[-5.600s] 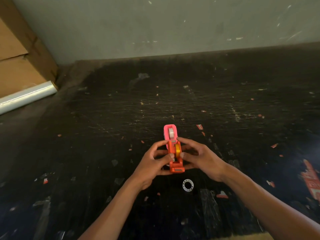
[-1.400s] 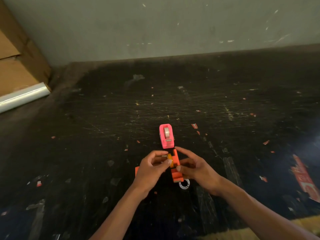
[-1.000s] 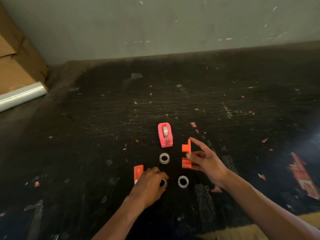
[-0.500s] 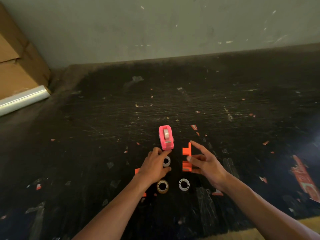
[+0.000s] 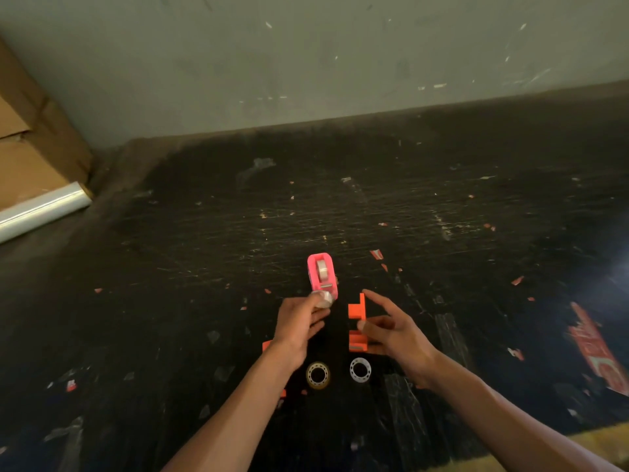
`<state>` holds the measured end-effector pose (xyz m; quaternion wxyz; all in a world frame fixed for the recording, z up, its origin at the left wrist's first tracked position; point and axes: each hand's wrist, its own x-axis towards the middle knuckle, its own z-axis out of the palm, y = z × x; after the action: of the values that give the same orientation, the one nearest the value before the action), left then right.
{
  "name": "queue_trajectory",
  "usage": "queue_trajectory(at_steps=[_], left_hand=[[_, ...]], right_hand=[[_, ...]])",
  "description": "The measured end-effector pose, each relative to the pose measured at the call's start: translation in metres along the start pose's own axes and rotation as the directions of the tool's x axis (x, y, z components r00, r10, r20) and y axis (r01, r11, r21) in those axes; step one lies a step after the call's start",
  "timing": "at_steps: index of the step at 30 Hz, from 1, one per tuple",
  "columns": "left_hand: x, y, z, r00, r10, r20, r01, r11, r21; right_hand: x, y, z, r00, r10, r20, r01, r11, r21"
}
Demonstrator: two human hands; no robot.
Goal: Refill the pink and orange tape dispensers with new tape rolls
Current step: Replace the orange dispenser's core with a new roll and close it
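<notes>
The pink tape dispenser (image 5: 322, 274) stands on the dark table with a roll inside it. My left hand (image 5: 299, 321) pinches a clear tape roll (image 5: 323, 299) just in front of the pink dispenser. My right hand (image 5: 391, 330) grips the open orange dispenser body (image 5: 356, 323) from its right side, thumb on its middle. An orange cover piece (image 5: 267, 345) lies partly hidden under my left wrist. Nearer to me lie a yellowish empty core (image 5: 318, 375) and a white empty core (image 5: 360, 369), side by side.
A cardboard box (image 5: 30, 155) and a roll of clear film (image 5: 44, 209) sit at the far left by the grey wall. The dark table (image 5: 442, 233) is scratched and dotted with tape scraps. A red torn label (image 5: 594, 356) lies at the right.
The orange dispenser was opened and its cover set down at the left. My left hand dropped the yellowish core, reached forward and lifted the clear roll. My right hand kept the orange body.
</notes>
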<state>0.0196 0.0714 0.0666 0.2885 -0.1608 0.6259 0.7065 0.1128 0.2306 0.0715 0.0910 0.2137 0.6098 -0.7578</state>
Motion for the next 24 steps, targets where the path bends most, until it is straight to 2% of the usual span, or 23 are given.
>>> queue_trajectory(at_steps=[2, 5, 10, 15, 20, 24], left_hand=[[-0.005, 0.003, 0.003, 0.996, -0.086, 0.033, 0.091, 0.972, -0.216], [-0.012, 0.000, 0.010, 0.987, -0.117, 0.106, 0.142, 0.951, -0.273], [-0.023, -0.008, 0.018, 0.986, -0.031, 0.166, 0.059, 0.984, -0.166], [-0.018, -0.009, 0.007, 0.968, 0.001, 0.253, 0.000, 1.000, -0.003], [-0.014, -0.008, -0.005, 0.951, 0.064, 0.304, -0.088, 0.994, 0.068], [-0.015, -0.006, -0.008, 0.936, 0.104, 0.336, -0.162, 0.975, 0.149]], right_hand=[[-0.001, 0.000, 0.007, 1.000, -0.012, 0.020, 0.012, 1.000, -0.004], [0.001, -0.001, 0.015, 0.998, -0.056, 0.024, 0.055, 0.998, 0.019], [0.005, -0.006, 0.018, 0.993, -0.115, -0.022, 0.116, 0.992, 0.058], [0.001, -0.007, 0.011, 0.995, -0.096, 0.019, 0.096, 0.995, 0.039], [0.004, -0.003, 0.007, 0.997, -0.051, 0.064, 0.045, 0.994, 0.096], [0.003, -0.004, 0.007, 0.993, -0.050, 0.106, 0.043, 0.997, 0.065]])
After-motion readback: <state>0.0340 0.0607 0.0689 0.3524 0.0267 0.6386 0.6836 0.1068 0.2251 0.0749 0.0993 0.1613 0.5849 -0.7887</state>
